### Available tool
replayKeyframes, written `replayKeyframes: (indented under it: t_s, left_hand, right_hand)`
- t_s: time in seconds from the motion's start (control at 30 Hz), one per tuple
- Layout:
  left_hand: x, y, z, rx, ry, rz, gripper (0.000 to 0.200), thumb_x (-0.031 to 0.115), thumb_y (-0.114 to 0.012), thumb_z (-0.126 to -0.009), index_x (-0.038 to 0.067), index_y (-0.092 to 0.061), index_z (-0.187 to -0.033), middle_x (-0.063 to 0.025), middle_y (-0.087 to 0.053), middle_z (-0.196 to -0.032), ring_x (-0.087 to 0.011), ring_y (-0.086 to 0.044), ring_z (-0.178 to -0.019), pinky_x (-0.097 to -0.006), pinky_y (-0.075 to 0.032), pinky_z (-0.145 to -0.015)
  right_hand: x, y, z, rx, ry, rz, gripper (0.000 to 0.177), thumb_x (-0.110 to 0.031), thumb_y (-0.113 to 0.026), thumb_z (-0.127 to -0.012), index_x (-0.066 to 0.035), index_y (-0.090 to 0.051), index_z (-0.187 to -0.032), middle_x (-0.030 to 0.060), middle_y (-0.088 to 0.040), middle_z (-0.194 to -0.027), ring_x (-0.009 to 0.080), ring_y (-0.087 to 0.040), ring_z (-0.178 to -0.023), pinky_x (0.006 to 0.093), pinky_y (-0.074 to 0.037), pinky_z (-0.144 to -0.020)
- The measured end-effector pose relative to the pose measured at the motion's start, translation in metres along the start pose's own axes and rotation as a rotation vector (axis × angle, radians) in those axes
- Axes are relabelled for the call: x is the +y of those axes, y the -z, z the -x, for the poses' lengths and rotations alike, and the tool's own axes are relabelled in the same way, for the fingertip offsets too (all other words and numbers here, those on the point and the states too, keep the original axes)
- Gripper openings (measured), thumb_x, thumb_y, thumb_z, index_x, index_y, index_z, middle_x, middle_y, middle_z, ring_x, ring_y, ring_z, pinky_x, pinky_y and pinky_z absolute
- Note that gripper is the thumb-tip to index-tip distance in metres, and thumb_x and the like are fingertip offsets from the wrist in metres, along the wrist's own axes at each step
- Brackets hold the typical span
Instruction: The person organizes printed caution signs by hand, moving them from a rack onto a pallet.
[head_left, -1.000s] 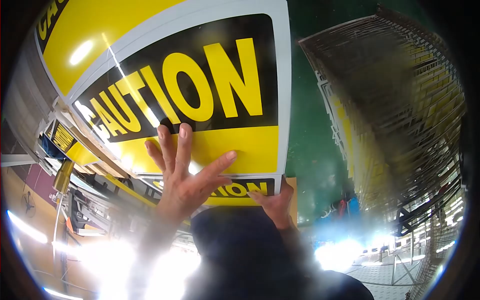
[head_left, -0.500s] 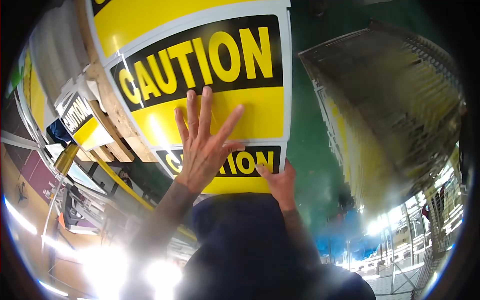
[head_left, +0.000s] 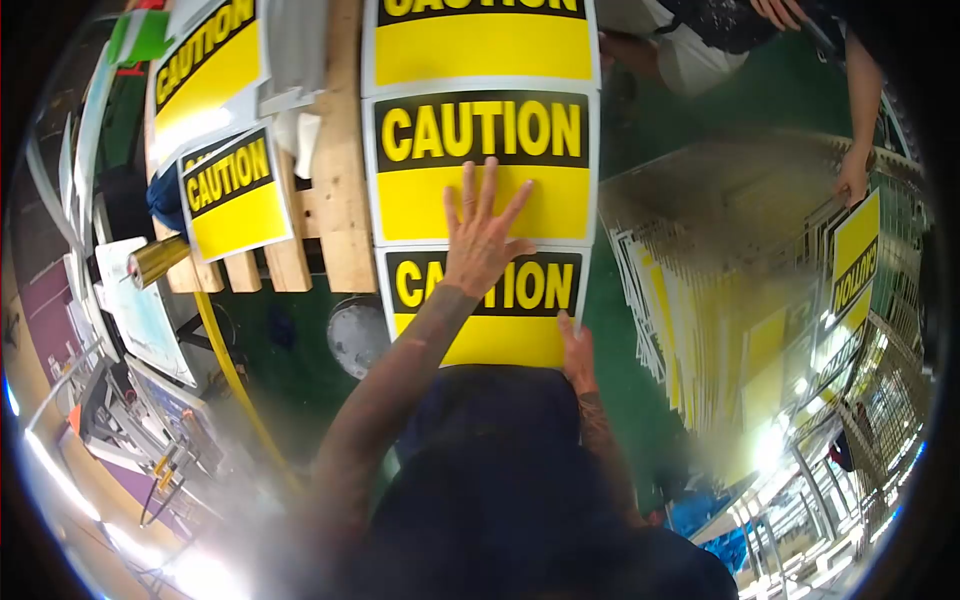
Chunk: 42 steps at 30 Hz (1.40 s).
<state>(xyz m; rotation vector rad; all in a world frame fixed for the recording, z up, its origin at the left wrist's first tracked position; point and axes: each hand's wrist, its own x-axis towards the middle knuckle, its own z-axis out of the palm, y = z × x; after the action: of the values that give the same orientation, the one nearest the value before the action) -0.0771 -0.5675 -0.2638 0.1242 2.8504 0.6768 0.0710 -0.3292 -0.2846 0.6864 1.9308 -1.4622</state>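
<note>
Yellow and black CAUTION signs lie in a column before me. My left hand [head_left: 485, 235] rests with fingers spread on the yellow lower half of the middle sign [head_left: 550, 205], its wrist over the near sign. At the right edge of the near sign [head_left: 500, 342], my right hand [head_left: 576, 355] has its thumb on the face; its other fingers are hidden beneath. Another sign [head_left: 480, 48] continues the column at the top of the view.
Wooden pallet slats [head_left: 345, 150] and a smaller CAUTION sign [head_left: 240, 205] are at the left. A rack of panels [head_left: 690, 330] stands at the right. Beyond it, a co-worker's hand [head_left: 852, 178] touches a sign [head_left: 856, 250]. A round lid [head_left: 357, 335] is near my left arm.
The view has turned and drawn back, so the signs look straighter and smaller. The co-worker has come into view at the upper right. Both my hands remain at the signs.
</note>
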Motion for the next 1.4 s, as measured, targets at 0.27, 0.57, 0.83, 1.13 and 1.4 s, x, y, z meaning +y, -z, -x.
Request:
replayKeyframes:
  t_s: [0.27,0.57,0.83,1.13,1.4]
  left_hand:
    - [-0.036,0.019,0.044,0.347,0.033,0.149,0.084,0.040,-0.090,-0.082,0.025,-0.054,-0.156,-0.0183,-0.026,-0.175,-0.0448,-0.016,-0.163,-0.0659,-0.016,-0.128]
    - [-0.126,0.025,0.107,0.458,0.688,0.652,0.079,0.032,-0.086,-0.091,-0.002,-0.047,-0.152,-0.0235,-0.054,-0.143,-0.0381,-0.054,-0.135,-0.0450,-0.048,-0.111]
    - [-0.119,0.005,0.112,0.425,0.639,0.842,0.078,0.026,-0.084,-0.092,-0.007,-0.047,-0.152,-0.0287,-0.061,-0.143,-0.0401,-0.059,-0.134,-0.0439,-0.048,-0.111]
    - [-0.124,-0.005,0.114,0.472,0.611,0.861,0.085,0.025,-0.086,-0.090,-0.009,-0.042,-0.154,-0.0319,-0.062,-0.142,-0.0431,-0.062,-0.132,-0.0434,-0.050,-0.109]
    - [-0.131,-0.035,0.179,0.151,0.695,1.055,0.072,0.059,-0.070,-0.099,-0.002,-0.059,-0.136,-0.0237,-0.072,-0.126,-0.0360,-0.069,-0.119,-0.0442,-0.053,-0.099]
  right_hand:
    - [-0.003,-0.011,0.008,0.224,0.240,0.066,0.062,-0.048,-0.064,-0.107,0.008,-0.063,-0.135,0.0172,-0.073,-0.121,0.0292,-0.071,-0.107,0.0400,-0.053,-0.094]
    - [0.019,-0.003,-0.005,0.058,0.028,-0.110,0.064,-0.054,-0.065,-0.105,0.006,-0.072,-0.126,0.0144,-0.074,-0.120,0.0242,-0.069,-0.109,0.0377,-0.052,-0.093]
    - [0.022,0.004,-0.005,0.031,0.000,-0.091,0.079,-0.064,-0.065,-0.101,0.007,-0.068,-0.136,0.0165,-0.072,-0.127,0.0274,-0.068,-0.114,0.0415,-0.052,-0.095]
    - [0.056,0.013,-0.035,0.043,0.019,-0.067,0.069,-0.070,-0.059,-0.101,-0.003,-0.066,-0.087,0.0048,-0.056,-0.080,0.0189,-0.052,-0.071,0.0439,-0.038,-0.065]
    - [0.016,0.006,-0.008,-0.231,-0.089,-0.358,0.058,-0.047,-0.047,-0.115,-0.005,-0.052,-0.155,0.0105,-0.063,-0.147,0.0260,-0.060,-0.134,0.0377,-0.049,-0.109]
